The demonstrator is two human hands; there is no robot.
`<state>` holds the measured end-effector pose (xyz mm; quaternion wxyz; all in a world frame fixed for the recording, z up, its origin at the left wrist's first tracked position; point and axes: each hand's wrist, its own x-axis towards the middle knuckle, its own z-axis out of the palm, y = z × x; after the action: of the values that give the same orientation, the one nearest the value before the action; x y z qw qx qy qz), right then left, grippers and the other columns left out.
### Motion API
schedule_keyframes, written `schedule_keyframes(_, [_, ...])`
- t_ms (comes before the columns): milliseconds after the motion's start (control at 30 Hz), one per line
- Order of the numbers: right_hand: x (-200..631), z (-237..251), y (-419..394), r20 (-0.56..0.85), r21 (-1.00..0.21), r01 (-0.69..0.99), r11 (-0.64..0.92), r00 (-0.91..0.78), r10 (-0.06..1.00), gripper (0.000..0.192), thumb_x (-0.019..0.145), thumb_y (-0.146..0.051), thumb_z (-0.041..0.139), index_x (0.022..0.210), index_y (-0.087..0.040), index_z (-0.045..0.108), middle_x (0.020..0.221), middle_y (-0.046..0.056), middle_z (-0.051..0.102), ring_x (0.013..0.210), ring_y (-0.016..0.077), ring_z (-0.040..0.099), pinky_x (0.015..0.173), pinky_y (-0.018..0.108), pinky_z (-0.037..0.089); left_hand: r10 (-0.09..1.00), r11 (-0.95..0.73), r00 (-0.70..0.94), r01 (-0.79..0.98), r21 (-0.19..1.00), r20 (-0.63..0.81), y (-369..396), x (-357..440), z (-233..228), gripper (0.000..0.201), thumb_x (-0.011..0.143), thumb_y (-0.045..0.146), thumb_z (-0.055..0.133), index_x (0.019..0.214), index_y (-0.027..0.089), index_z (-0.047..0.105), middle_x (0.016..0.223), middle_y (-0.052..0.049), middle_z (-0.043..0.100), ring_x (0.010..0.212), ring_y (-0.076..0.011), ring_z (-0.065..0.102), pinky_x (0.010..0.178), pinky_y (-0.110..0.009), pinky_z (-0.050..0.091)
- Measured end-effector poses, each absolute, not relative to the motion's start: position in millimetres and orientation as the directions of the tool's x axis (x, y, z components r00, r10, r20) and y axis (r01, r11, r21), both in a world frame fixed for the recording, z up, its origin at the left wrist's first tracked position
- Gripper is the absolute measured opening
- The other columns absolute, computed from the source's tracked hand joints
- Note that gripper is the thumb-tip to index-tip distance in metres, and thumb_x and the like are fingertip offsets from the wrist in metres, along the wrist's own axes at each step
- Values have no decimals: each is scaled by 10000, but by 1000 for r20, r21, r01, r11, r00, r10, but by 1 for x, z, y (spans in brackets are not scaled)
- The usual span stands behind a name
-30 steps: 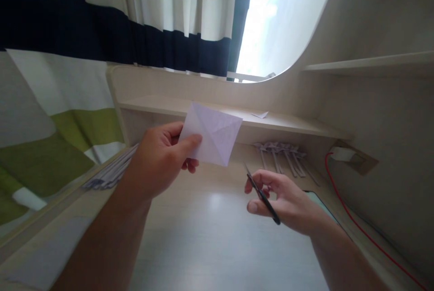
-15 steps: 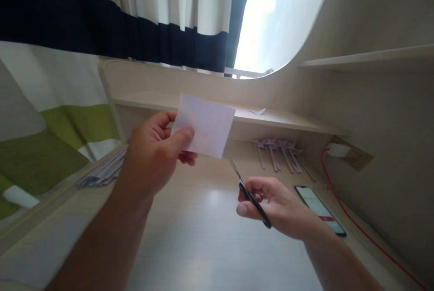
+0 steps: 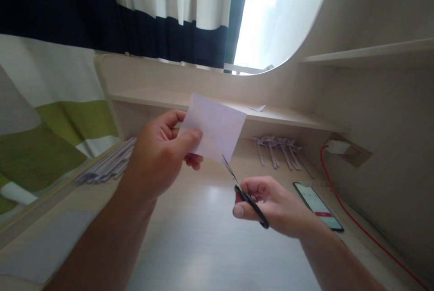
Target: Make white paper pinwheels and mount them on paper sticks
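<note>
We hold a creased paper square (image 3: pixel 217 123) up in front of us. Our left hand (image 3: pixel 162 150) is at the square's left side, thumb flat on the front and fingers behind, clamped on the paper between them. Our right hand (image 3: pixel 271 205), below and to the right of the square, has its fingers curled around the black handles of a pair of scissors (image 3: pixel 247 197). The blades point up and left, their tips overlapping the square near its lower right corner; we cannot tell whether they touch it.

Beneath the square spreads a pale desk (image 3: pixel 203 245). Behind the square runs a shelf (image 3: pixel 291 119), bearing a small folded paper scrap (image 3: pixel 258 108) to the square's right. Beyond the square, also to its right, lies a row of paper sticks with folded heads (image 3: pixel 278 146). Left of the square we see a bundle of paper tubes (image 3: pixel 106 164). Well right of the square and lower lies a smartphone (image 3: pixel 318 207), its screen lit.
</note>
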<state>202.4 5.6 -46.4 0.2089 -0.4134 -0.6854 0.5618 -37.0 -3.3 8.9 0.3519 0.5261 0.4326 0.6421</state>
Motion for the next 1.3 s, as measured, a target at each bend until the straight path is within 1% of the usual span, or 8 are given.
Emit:
schedule_keyframes(233, [204, -51, 5, -145, -962, 273, 29, -596, 790, 405, 783, -470, 900, 791, -154, 647, 661, -49, 488, 616, 95, 393, 542, 249, 275, 916, -364, -178, 3, 931, 359, -1, -35, 7, 206, 752, 269, 793, 910, 175, 700, 655, 1, 702, 445, -138, 593, 388, -237, 520])
schedule_keyframes(333, [204, -49, 4, -128, -971, 238, 27, -609, 783, 426, 776, -487, 900, 763, -157, 631, 635, -59, 457, 591, 88, 358, 523, 247, 251, 925, -341, -171, 21, 940, 340, 0, -36, 7, 189, 754, 289, 793, 883, 167, 728, 645, -5, 699, 452, -146, 600, 399, -242, 521])
schedule_keyframes(400, [204, -47, 4, -122, -975, 222, 22, -616, 778, 440, 777, -504, 894, 747, -159, 622, 620, -62, 452, 574, 84, 343, 510, 247, 239, 929, -330, -152, 68, 941, 337, -1, -38, 8, 166, 785, 329, 775, 779, 169, 730, 592, -6, 676, 440, -142, 582, 395, -231, 492])
schedule_keyframes(533, [205, -47, 5, -130, -971, 236, 26, -621, 773, 444, 789, -514, 881, 741, -154, 625, 624, -46, 490, 576, 88, 375, 512, 244, 257, 933, -300, -121, 258, 918, 338, -5, -42, 12, 398, 854, 363, 700, 511, 184, 605, 434, 2, 559, 380, -105, 481, 378, -200, 357])
schedule_keyframes(600, [205, -48, 6, -140, -967, 252, 28, -624, 769, 430, 799, -505, 876, 751, -150, 637, 632, -41, 501, 584, 91, 389, 517, 244, 265, 935, -277, -129, 321, 906, 331, -7, -43, 13, 432, 857, 363, 683, 475, 188, 581, 406, 4, 531, 368, -100, 453, 378, -202, 318])
schedule_keyframes(700, [205, -48, 7, -152, -962, 272, 32, -626, 765, 411, 813, -497, 866, 776, -146, 657, 651, -34, 517, 597, 95, 397, 524, 244, 270, 938, -253, -140, 354, 901, 318, -9, -43, 15, 427, 846, 379, 687, 474, 193, 590, 391, 6, 517, 360, -106, 442, 375, -208, 303])
schedule_keyframes(1067, [208, -48, 5, -163, -961, 277, 29, -645, 746, 424, 818, -520, 861, 801, -148, 659, 677, -34, 497, 630, 105, 392, 554, 257, 274, 936, -280, -127, 301, 911, 330, -7, -40, 13, 444, 840, 374, 688, 452, 192, 570, 384, 0, 509, 353, -100, 429, 371, -203, 291])
schedule_keyframes(1300, [208, -48, 5, -154, -963, 268, 39, -661, 734, 428, 838, -526, 845, 807, -145, 652, 684, -36, 481, 634, 103, 382, 555, 258, 266, 951, -292, -63, 135, 947, 303, 1, -44, 4, 389, 870, 383, 703, 542, 191, 619, 428, 13, 520, 367, -86, 409, 362, -198, 298])
